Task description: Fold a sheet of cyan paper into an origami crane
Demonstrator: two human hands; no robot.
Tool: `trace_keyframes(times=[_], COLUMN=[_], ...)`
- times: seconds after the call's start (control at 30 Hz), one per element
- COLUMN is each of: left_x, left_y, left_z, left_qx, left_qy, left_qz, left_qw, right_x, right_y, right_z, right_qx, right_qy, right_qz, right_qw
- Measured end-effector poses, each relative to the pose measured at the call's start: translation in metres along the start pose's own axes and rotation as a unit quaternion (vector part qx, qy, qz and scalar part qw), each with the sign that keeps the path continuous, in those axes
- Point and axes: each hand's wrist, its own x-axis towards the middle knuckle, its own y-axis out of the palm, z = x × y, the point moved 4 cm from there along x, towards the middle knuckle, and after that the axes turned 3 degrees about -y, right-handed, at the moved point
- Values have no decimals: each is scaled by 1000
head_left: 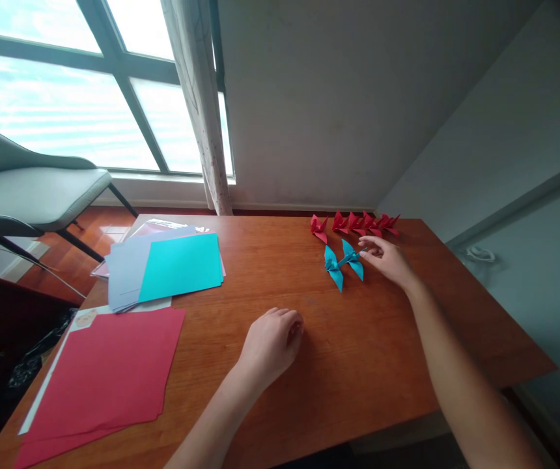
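Observation:
Two blue paper cranes stand close together on the table's right half: a left blue crane [333, 268] and a right blue crane [353, 260]. My right hand [381, 254] has thumb and forefinger at the thin pointed end of the right blue crane, which looks pinched between them. Nearer to me, my left hand [274, 339] rests on the wood, loosely curled with nothing visible in it; its fingertips are partly hidden. Behind the blue pair several red paper cranes [357, 223] form a row, and one red crane [318, 228] sits slightly apart at its left.
At the left of the wooden table [260, 260] lie red paper sheets [109, 371], blue sheets [182, 267] and pale lilac sheets [126, 270]. A grey chair [40, 192] stands beyond the left edge, near a window and curtain [199, 104]. A wall rises behind the table.

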Motion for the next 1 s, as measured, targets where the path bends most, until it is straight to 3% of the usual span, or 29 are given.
trace_keyframes(times=[0.2,0.63,1.0], left_x=[0,0,1], left_y=[1,0,1], left_z=[1,0,1], left_qx=[-3,0,2], left_qy=[0,-2,-1], left_qz=[-2,5,4], left_qw=[1000,1000,1000], right_x=[-1,-8,-11], right_y=[8,-10,-13], right_z=[-8,-2,1], right_qx=[31,-22,-42], right_qy=[19,2,-12], right_qz=[6,29,37], right_qw=[999,999,998])
